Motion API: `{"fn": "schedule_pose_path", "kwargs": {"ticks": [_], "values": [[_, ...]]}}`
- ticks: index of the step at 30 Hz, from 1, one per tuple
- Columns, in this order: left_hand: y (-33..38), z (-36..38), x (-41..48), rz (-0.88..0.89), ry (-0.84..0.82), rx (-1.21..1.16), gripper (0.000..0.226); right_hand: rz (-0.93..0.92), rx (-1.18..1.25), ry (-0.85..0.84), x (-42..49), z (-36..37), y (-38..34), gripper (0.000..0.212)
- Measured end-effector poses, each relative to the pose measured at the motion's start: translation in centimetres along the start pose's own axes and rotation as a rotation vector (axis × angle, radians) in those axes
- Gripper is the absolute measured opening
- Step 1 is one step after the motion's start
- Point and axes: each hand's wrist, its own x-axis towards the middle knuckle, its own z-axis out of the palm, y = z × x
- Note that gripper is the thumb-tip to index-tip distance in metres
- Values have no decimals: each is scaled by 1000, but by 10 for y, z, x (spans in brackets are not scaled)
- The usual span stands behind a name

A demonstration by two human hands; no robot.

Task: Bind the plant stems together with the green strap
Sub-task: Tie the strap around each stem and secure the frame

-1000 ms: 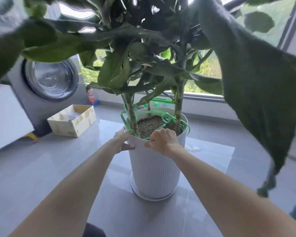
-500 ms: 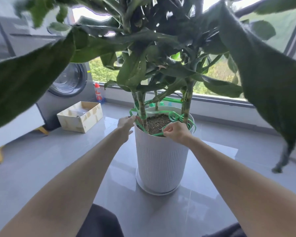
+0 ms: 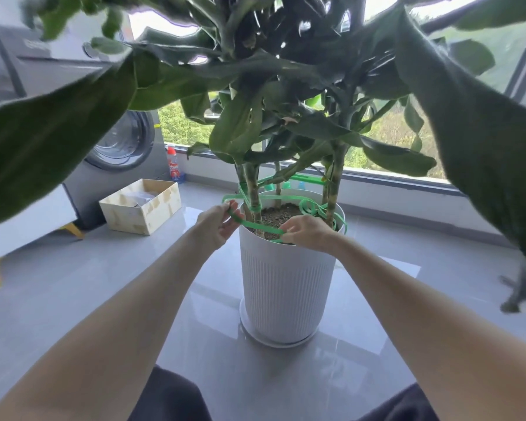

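No legible text anywhere. Only candidates: bottle (image 3: 173, 164) w/ red cap on the floor by the window, approx 10 o'clock from the white pot (image 3: 286, 284), has a red-and-blue label w/ some white lettering, too small and blurred to read. Washing machine (image 3: 125, 147) at 9–10 o'clock has a small yellowish sticker right of the door, also unreadable. Gray appliance top at far upper left shows a faint mark that may be a logo; can't make it out. Pot, wooden box (image 3: 140, 208) and green strap (image 3: 255, 227) carry no markings that show.
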Motion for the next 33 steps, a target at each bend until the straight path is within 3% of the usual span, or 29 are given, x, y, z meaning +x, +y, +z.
{"fn": "schedule_pose_path", "kwargs": {"ticks": [2, 6, 11, 13, 15, 18, 23, 25, 27, 30, 33], "values": [[0, -1, 1, 6, 39, 31, 18, -21, -67, -35, 1, 5, 1, 21], [2, -8, 5, 13, 145, -64, 23, -87, -21, 134, 1, 3, 3, 17], [-3, -4, 0, -47, 121, -89, 28, -126, -150, 266, -2, -6, -2, 15], [-4, -2, 1, -38, 143, -55, 25, -55, 48, 136, -5, -11, -10, 13], [-5, -5, 5, -38, 176, -19, 23, 114, 292, -173, -11, -16, -21, 11], [-3, -13, 13, -38, 221, -15, 27, 255, 261, -573, -19, -17, -23, 16], [0, -27, 24, 63, 255, 151, 31, 274, -320, -566, -18, -3, 6, 31], [-1, -31, 26, 106, 252, 218, 31, 313, -412, -511, -19, 1, 14, 38], [-2, -31, 25, 163, 262, 350, 26, 405, -306, -454, -20, 4, 15, 43], [-6, -31, 26, 229, 250, 480, 23, 582, 124, -539, -21, 10, 8, 45], [-9, -31, 26, 225, 223, 549, 26, 479, 211, -642, -19, 16, -1, 38]]}}
